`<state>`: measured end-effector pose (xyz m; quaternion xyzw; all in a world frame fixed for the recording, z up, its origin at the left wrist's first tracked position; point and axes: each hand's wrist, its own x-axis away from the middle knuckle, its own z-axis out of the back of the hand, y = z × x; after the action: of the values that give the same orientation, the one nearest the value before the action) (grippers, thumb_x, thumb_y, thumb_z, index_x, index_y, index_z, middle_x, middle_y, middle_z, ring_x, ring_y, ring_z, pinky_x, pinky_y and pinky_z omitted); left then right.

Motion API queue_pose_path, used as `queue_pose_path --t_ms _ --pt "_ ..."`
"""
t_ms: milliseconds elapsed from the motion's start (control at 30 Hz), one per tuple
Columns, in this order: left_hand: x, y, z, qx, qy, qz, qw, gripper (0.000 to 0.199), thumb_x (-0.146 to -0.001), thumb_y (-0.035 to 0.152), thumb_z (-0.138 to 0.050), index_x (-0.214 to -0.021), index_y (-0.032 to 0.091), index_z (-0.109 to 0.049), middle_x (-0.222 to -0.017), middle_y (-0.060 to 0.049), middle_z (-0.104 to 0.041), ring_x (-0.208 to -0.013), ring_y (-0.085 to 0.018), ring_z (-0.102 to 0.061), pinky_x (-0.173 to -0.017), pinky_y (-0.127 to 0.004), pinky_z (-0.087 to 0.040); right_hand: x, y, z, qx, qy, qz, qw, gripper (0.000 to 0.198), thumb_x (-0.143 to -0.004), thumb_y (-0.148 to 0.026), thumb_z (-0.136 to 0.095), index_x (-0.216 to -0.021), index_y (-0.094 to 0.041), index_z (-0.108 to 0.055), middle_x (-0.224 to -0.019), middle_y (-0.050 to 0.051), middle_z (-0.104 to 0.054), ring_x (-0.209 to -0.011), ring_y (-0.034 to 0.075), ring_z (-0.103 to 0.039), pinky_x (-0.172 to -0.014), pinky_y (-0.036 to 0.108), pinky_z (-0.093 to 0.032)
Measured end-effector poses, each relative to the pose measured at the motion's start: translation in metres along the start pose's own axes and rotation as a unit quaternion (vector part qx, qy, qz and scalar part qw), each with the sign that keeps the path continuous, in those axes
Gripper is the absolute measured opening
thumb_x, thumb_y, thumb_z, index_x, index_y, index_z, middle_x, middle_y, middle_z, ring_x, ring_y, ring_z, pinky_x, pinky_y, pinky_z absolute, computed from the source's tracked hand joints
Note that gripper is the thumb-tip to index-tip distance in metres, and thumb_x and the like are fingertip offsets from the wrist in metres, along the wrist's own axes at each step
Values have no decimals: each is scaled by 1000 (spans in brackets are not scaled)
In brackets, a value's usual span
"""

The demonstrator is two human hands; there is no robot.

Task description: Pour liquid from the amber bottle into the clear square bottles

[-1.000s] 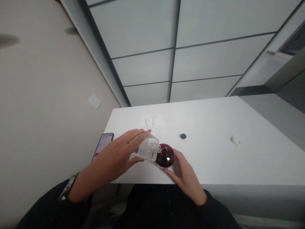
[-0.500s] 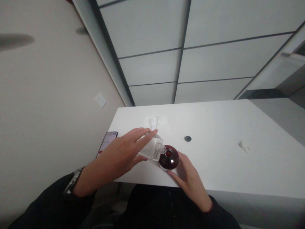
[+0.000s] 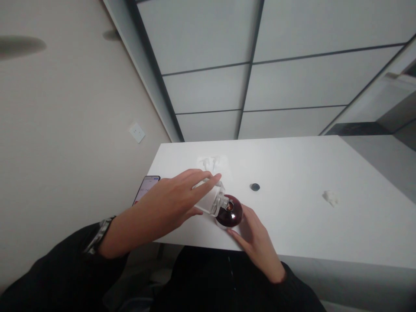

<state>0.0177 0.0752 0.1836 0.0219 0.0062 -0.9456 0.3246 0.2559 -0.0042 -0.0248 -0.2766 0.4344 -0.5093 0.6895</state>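
Observation:
My left hand [image 3: 182,195] is wrapped around a clear glass bottle [image 3: 209,200], tipped on its side with its neck pointing right. The bottle's mouth lies over the opening of a dark red round bottle [image 3: 229,214]; whether the two rims touch, I cannot tell. My right hand [image 3: 256,240] grips the dark red bottle from the right, thumb at the near side and fingers behind it. That bottle stands upright on the white table [image 3: 292,173]. Beyond the hands, two white pump heads or similar small white pieces [image 3: 211,163] lie on a pale sheet.
A small dark round cap [image 3: 255,187] lies right of the bottles. Farther right is a crumpled white tissue [image 3: 330,198]. A phone [image 3: 146,188] lies at the table's left edge, partly behind my left forearm. A wall socket [image 3: 137,132] and sliding panels [image 3: 208,91] stand beyond.
The clear bottle has shifted slightly right, its neck now over the red bottle's opening rather than at its edge. The right hand still grips the red bottle.

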Motion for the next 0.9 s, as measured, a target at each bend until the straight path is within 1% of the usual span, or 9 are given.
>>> queue_pose_path --t_ms 133,200,367,567,733,900 --pt "-2 2 3 -25 -16 2 1000 79 -91 15 -79 -158 22 -38 -147 -16 -63 -135 -31 -63 -98 -40 -63 1 2 0 9 -4 6 1000 64 -101 -40 -69 -159 -31 -43 -154 14 -59 -141 33 -59 -119 55 -51" --pt "-3 2 5 -31 -22 3 999 77 -91 15 -80 -157 21 -39 -147 -15 -63 -135 -31 -63 -99 -40 -62 1 2 0 8 -3 8 1000 64 -101 -40 -69 -159 -31 -42 -154 13 -59 -141 33 -59 -119 55 -51" --pt "-4 3 7 -24 -23 15 999 77 -91 16 -80 -158 23 -41 -146 -14 -64 -136 -31 -63 -96 -37 -62 -1 -3 2 -2 -9 -4 1000 62 -101 -42 -69 -158 -31 -45 -153 13 -60 -140 33 -60 -119 55 -51" --pt "-6 4 10 -19 -30 23 999 75 -92 19 -80 -156 26 -43 -151 -12 -62 -139 -30 -60 -102 -38 -61 -1 -2 3 -8 -8 2 1000 62 -102 -41 -68 -159 -31 -44 -154 14 -58 -141 34 -58 -120 57 -50" --pt "-8 5 12 -28 -28 18 999 76 -89 16 -82 -154 25 -45 -152 -12 -62 -136 -32 -62 -97 -40 -63 0 0 2 -5 -7 7 1000 63 -102 -39 -69 -159 -31 -43 -154 13 -58 -142 33 -58 -120 55 -50" --pt "-9 7 15 -39 -40 24 998 70 -93 19 -79 -154 27 -45 -151 -11 -63 -134 -31 -63 -93 -37 -63 0 0 3 1 -2 10 1000 64 -101 -38 -69 -159 -31 -42 -153 13 -58 -141 33 -58 -119 56 -50"
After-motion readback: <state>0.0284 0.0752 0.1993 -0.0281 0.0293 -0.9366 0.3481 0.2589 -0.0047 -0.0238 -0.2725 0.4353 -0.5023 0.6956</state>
